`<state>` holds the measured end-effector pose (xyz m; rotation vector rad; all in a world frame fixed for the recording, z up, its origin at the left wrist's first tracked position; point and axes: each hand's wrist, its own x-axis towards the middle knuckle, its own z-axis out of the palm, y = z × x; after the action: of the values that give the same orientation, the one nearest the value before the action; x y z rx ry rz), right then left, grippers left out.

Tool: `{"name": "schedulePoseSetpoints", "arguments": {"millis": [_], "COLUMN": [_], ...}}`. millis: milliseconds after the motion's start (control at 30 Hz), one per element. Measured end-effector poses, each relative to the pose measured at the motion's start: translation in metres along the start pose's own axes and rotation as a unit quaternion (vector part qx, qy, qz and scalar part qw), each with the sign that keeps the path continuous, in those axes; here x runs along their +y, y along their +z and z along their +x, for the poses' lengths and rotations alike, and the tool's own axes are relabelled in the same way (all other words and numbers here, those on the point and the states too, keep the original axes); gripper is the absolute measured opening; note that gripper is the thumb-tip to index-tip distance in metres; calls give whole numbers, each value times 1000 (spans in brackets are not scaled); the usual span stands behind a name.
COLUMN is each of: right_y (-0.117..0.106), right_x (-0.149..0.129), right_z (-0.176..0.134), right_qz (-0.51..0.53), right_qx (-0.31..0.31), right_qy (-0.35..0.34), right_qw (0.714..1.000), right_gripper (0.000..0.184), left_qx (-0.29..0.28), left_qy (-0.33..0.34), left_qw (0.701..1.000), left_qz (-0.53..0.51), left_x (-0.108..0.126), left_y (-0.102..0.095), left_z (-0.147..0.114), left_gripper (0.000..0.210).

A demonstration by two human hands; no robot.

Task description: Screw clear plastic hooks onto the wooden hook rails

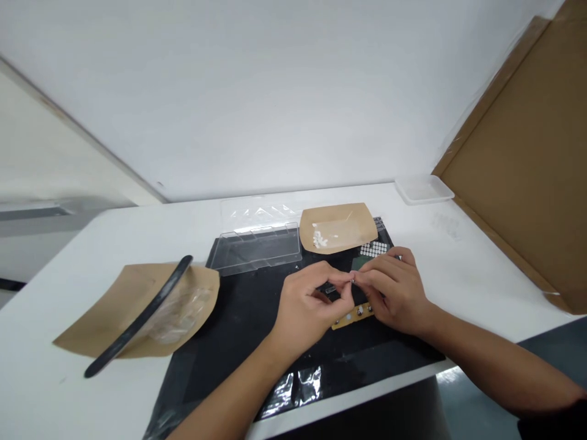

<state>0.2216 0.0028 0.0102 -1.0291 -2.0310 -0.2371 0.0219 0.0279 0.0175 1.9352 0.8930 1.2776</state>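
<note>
My left hand [316, 299] and my right hand [394, 287] meet fingertip to fingertip over the black mat [247, 330]. Both are pinched closed around something tiny, which the fingers mostly hide; a small pale glint shows between them. Under the hands lies a yellow strip [355, 315] with shiny round beads or studs and pale dots on it. Beside my right hand is a sheet of white round dots [373, 249], partly covered by the fingers. A dark green piece [360, 263] shows behind the hands.
A brown paper tray [339, 214] with small white bits stands behind the hands. Clear plastic box [257, 247] sits left of it. Farther left, a paper tray [114, 293] holds clear plastic pieces, with a black nail file-like strip [137, 321] across. A clear lid [424, 188] and cardboard [518, 165] stand right.
</note>
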Motion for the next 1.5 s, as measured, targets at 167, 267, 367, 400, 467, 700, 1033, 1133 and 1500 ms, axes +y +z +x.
{"name": "schedulePoseSetpoints", "arguments": {"millis": [167,267,367,400,467,700,1033,1133,1500], "right_y": [0,0,0,1,1,0,-1,-2,-3], "right_x": [0,0,0,-1,-1,0,1,1,1], "right_z": [-1,-2,-2,-1,-1,-1,0,1,1], "right_qz": [21,31,40,43,46,30,-16,-27,-41], "right_qx": [-7,-11,-16,-16,-14,-12,-7,-9,-14], "right_qy": [14,21,22,21,21,24,3,-1,-5], "right_qw": [1000,999,999,999,999,999,1000,1000,999], "right_gripper": [13,11,11,11,11,11,14,14,16], "left_qx": [6,7,10,12,14,-12,-26,-27,-39], "left_qy": [-23,-33,-33,-31,-27,-17,-23,-25,-25], "left_qw": [1000,999,999,999,999,1000,999,999,999], "left_qz": [-16,-25,-24,-22,-20,-23,-22,-22,-11], "left_x": [3,5,4,3,2,2,0,0,2], "left_y": [1,1,1,1,1,-2,-4,-4,-6], "left_z": [2,3,3,3,2,3,6,5,8], "left_gripper": [12,12,12,13,13,10,9,8,10]}}
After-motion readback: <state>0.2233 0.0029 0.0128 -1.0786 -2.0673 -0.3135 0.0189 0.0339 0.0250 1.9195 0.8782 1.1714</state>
